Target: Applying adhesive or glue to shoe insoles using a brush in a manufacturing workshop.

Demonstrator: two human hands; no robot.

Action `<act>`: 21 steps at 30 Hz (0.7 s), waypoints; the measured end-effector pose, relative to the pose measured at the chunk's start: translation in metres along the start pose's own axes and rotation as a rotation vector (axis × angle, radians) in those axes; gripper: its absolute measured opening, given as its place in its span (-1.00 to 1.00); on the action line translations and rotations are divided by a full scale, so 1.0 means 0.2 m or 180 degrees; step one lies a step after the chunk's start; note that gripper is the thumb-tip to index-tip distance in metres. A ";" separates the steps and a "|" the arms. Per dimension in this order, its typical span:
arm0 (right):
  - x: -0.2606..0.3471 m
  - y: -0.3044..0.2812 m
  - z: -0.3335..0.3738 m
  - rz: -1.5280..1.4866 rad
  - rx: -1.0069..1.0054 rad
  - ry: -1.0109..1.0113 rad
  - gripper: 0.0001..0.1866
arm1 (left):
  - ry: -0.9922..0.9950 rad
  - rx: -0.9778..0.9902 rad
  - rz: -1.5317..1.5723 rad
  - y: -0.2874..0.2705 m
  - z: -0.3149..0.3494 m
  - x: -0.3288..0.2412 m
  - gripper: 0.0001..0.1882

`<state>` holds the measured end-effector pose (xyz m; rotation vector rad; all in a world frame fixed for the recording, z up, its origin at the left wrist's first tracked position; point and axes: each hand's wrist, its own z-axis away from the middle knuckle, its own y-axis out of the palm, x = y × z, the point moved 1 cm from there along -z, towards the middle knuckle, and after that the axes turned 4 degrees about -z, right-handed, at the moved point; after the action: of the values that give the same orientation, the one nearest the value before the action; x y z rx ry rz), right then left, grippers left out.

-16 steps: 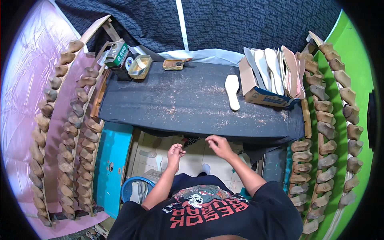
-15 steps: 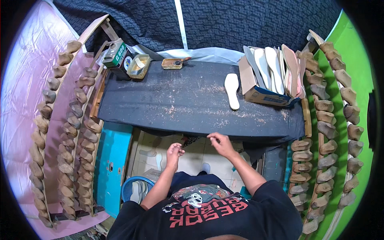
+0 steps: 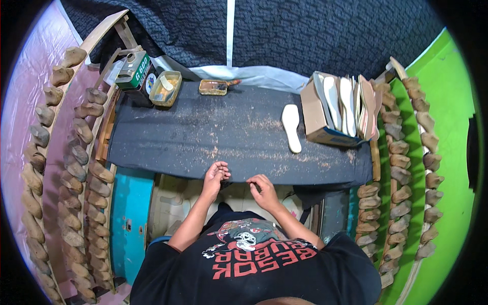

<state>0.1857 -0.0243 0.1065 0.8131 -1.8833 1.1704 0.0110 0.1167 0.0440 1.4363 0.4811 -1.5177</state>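
Dark cloth [image 3: 203,137] near edge under left hand [image 3: 215,175] fingertips; right hand [image 3: 263,188] loosely curled beside, empty.

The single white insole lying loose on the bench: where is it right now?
In the head view the white insole lies flat on the dark bench cover, on the person's right, just left of the cardboard box of upright insoles.

Both hands at near edge of dark cloth-covered workbench [image 3: 203,137]: left hand [image 3: 215,176] with fingers curled on the cloth edge, right hand [image 3: 263,189] just beside it, slightly nearer the body. Beyond right hand, white insole [image 3: 292,127] lies flat; cardboard box of insoles [image 3: 325,114] farther right. Two yellow trays [image 3: 165,88] far beyond left hand. Racks of wooden shoe lasts [image 3: 76,168] flank both sides.
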 end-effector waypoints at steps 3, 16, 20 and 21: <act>0.01 0.00 -0.13 0.0214 0.0003 0.0027 -0.85 | -0.0371 0.0368 -0.0031 0.05 -0.13 -0.08 -0.70; -0.05 -0.11 -0.29 0.1228 -0.0855 0.0510 -0.60 | -0.0914 0.1352 -0.0190 0.18 -0.40 -0.16 -0.51; -0.14 -0.19 -0.30 0.1326 -0.0967 0.0789 -0.57 | -0.1108 0.1700 -0.0392 0.34 -0.47 -0.14 -0.40; -0.16 -0.21 -0.31 0.1325 -0.0992 0.0940 -0.55 | -0.1097 0.1863 -0.0378 0.38 -0.50 -0.12 -0.37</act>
<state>0.2534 0.0204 0.1157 0.0701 -1.9633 1.1228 0.1254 0.1705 0.0670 1.5414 -0.1058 -2.0629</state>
